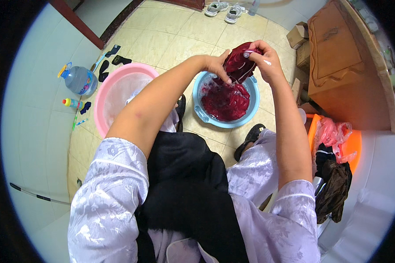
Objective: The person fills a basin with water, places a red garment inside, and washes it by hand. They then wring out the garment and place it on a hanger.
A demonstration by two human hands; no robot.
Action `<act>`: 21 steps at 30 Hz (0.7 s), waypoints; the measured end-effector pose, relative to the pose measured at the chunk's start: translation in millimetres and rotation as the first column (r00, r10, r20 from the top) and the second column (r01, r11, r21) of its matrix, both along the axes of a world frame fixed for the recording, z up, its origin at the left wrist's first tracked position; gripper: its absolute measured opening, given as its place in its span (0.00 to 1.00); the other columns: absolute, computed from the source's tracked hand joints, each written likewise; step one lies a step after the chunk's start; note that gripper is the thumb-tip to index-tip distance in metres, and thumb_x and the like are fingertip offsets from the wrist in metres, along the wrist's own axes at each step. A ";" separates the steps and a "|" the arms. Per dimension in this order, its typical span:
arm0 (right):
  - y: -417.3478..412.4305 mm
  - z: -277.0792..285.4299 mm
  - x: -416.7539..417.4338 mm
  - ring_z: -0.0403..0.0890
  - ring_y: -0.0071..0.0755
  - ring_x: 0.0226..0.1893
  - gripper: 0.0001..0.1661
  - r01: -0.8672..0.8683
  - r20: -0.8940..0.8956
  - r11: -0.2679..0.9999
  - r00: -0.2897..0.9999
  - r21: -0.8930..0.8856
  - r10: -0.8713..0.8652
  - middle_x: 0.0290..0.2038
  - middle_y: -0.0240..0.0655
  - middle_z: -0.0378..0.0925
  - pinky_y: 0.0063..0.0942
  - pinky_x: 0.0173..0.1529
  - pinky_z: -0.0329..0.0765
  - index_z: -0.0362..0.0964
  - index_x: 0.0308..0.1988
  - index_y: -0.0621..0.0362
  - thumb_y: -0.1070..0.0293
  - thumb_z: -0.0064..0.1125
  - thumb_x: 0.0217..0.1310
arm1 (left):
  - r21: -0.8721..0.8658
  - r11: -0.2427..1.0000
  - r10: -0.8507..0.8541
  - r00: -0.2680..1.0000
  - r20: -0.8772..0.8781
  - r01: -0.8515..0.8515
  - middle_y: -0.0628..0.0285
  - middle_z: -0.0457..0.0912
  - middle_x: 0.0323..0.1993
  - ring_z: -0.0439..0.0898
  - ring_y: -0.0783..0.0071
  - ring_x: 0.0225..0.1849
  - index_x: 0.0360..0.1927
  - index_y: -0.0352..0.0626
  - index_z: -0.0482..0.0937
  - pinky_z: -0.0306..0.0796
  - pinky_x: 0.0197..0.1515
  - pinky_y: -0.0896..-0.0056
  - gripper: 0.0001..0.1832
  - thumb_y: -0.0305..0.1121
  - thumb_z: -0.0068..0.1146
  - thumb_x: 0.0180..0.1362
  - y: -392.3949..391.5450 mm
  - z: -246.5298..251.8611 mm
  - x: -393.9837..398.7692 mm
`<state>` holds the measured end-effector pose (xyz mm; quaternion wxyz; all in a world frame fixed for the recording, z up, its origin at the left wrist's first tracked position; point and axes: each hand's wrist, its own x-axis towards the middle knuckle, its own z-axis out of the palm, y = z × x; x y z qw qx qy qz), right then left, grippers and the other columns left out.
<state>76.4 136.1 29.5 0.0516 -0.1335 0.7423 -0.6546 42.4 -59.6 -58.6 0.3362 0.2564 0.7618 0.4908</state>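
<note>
A wet dark red garment (239,62) is lifted over a light blue plastic basin (199,113). My right hand (268,62) pinches its upper end, where a small round clear piece (246,54) shows beside the thumb. White foam sits on the back of that hand. On the garment's left edge is my left hand (216,66), thumb low and fingers higher up; its grip is partly hidden by the cloth. Below, more dark red cloth (228,107) lies soaking in sudsy water; whether it is the same piece I cannot tell.
A pink basin (100,102) with cloudy water stands left. Near it are a large water jug (80,80), a yellow-capped bottle (73,103) and dark socks (103,70). At right are a wooden cabinet (335,65) and an orange tub (357,141) with bags and dark clothes (332,187).
</note>
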 end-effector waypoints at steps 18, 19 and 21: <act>15.8 38.5 33.5 0.64 0.12 0.22 0.13 -0.029 0.047 0.704 0.995 -0.710 0.089 0.30 0.26 0.71 0.08 0.21 0.57 0.67 0.31 0.57 0.87 0.44 0.46 | 0.720 0.416 0.363 0.828 0.428 -0.555 0.60 0.78 0.45 0.75 0.70 0.44 0.47 0.41 0.71 0.68 0.50 0.71 0.18 0.27 0.58 0.52 57.0 -48.2 -10.2; 18.8 40.2 35.0 0.64 0.12 0.22 0.13 -0.040 0.038 0.684 0.994 -0.728 0.098 0.30 0.26 0.71 0.08 0.21 0.56 0.67 0.30 0.57 0.87 0.44 0.46 | 0.691 0.445 0.471 0.806 0.359 -0.569 0.61 0.79 0.42 0.76 0.71 0.42 0.45 0.40 0.72 0.68 0.48 0.72 0.16 0.26 0.58 0.52 54.2 -52.6 -11.0; 38.0 31.7 30.5 0.60 0.13 0.19 0.13 -0.016 0.054 0.676 0.995 -0.736 0.083 0.26 0.25 0.69 0.07 0.20 0.55 0.67 0.29 0.57 0.86 0.42 0.44 | 0.609 0.502 0.643 0.736 0.212 -0.614 0.62 0.80 0.37 0.77 0.74 0.38 0.42 0.38 0.74 0.70 0.44 0.74 0.14 0.23 0.58 0.50 59.3 -48.5 -6.7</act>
